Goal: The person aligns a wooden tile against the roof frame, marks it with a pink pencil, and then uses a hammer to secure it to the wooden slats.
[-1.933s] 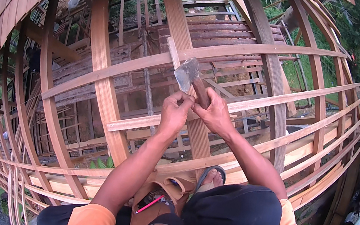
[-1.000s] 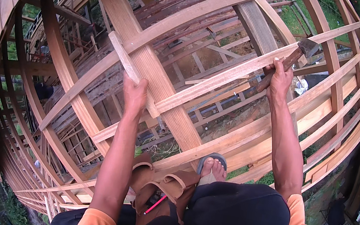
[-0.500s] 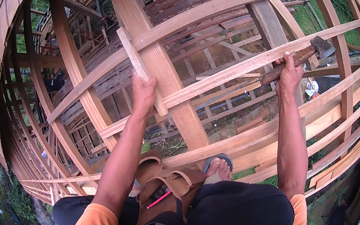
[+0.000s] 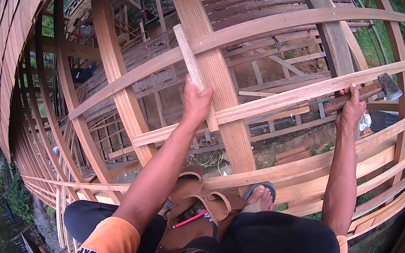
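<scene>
My left hand [image 4: 196,105] is closed around a short wooden stick [image 4: 184,50]. The stick lies across a wide sloping rafter [image 4: 227,95], spanning from an upper batten [image 4: 279,27] to a lower long batten [image 4: 283,98]. In my right hand [image 4: 352,108] is a hatchet [image 4: 371,93] with a wooden handle and a dark metal head pointing up and right. The fingertips of that hand also rest against the lower long batten, which crosses the rafters at a slant.
A brown tool pouch [image 4: 202,224] with a pink pencil [image 4: 190,219] hangs at my waist. My sandalled foot [image 4: 260,196] rests near a lower batten. Openings between the rafters drop to lower framing and ground. Wooden shingles [image 4: 15,23] cover the curved left side.
The view has shifted, so the frame and both hands appear farther right. Both hands keep their holds, on the stick and the hatchet.
</scene>
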`<action>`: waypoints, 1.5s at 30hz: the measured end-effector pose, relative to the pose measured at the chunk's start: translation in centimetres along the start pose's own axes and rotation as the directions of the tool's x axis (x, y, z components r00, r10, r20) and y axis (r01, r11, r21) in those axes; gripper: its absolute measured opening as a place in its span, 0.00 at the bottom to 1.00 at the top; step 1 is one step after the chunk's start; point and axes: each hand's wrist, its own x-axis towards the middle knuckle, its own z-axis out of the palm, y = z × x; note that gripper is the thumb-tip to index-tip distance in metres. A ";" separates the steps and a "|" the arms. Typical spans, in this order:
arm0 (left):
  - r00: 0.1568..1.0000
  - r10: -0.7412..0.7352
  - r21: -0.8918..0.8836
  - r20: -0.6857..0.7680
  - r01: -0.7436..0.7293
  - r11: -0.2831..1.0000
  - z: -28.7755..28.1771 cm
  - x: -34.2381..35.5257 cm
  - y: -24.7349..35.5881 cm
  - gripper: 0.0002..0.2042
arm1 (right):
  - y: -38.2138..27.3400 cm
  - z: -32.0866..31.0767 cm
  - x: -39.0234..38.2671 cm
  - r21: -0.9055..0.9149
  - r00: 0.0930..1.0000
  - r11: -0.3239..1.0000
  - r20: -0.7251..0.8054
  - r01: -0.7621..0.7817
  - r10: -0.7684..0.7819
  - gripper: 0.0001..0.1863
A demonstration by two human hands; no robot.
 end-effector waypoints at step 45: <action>0.856 0.510 0.636 0.087 -0.442 0.633 -0.1 -1.1 1.4 0.26 | -1.3 1.3 -1.1 -0.090 0.996 0.995 -0.072 0.049 -0.056 0.06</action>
